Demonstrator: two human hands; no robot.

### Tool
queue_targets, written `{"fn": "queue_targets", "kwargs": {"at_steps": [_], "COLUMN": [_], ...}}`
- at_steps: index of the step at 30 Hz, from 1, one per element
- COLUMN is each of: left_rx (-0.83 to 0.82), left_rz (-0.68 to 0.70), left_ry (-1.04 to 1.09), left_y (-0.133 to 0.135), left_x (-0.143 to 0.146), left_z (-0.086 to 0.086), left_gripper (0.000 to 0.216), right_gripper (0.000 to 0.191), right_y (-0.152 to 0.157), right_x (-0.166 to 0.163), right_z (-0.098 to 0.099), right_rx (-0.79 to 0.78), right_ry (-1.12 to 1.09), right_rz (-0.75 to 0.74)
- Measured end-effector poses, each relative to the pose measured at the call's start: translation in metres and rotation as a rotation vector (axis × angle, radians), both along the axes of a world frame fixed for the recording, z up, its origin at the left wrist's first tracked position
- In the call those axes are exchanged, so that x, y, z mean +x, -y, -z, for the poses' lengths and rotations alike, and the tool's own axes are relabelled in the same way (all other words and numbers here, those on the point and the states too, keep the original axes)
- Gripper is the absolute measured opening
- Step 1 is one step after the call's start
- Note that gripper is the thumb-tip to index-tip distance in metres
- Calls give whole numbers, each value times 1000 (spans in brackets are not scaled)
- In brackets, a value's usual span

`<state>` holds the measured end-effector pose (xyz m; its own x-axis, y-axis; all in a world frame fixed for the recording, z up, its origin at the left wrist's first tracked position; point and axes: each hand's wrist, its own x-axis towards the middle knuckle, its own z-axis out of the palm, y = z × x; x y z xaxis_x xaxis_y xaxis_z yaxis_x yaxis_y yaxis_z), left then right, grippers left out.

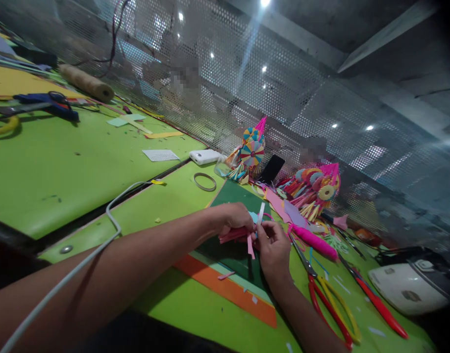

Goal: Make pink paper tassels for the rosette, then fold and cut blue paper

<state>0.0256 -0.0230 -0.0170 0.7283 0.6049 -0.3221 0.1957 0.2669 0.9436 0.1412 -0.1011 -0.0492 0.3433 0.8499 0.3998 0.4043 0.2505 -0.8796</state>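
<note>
My left hand (237,218) is closed around a bunch of pink paper strips (235,235); one strip hangs down below the fingers. Close against it, my right hand (274,250) pinches a narrow white strip (261,213) that points upward. A bit of light blue paper shows behind the fingertips, and a thin pink string loops near the right hand. Both hands are over a dark green sheet (228,196). Under that lie a pale green sheet and an orange sheet (228,289). Where the fingertips meet, the details are hidden.
Right of my hands lie scissors (316,289) with red and yellow handles, a pink thread roll (315,241) and a red-handled tool (381,304). Colourful paper tassels (252,152), a phone (272,168) and a tape ring (205,182) are beyond. A white cable (112,220) crosses my left arm.
</note>
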Motion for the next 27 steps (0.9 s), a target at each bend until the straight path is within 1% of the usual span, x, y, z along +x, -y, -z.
{"fn": "queue_targets", "kwargs": {"at_steps": [3, 6, 12, 18, 21, 25, 27], "left_rx": [-44, -23, -27, 5, 21, 88, 127], "left_rz": [-42, -33, 16, 64, 69, 82, 80], "left_ry": [-2, -32, -32, 1, -18, -46, -57], "left_y": [2, 3, 5, 3, 3, 2, 1], "left_x": [-1, -3, -8, -11, -12, -12, -12], "left_z": [-2, -6, -14, -15, -15, -14, -13], "left_gripper": [12, 13, 9, 12, 11, 9, 8], "right_gripper": [23, 21, 21, 21, 23, 29, 31], "right_y": [0, 0, -1, -1, -1, 0, 0], "right_x": [3, 7, 10, 10, 8, 7, 7], "right_z": [2, 2, 4, 3, 1, -4, -6], "right_rx": [17, 13, 19, 10, -13, -130, -182], "right_ry": [115, 198, 224, 218, 138, -89, -167], "right_rz": [28, 9, -1, -16, -47, -134, -154]}}
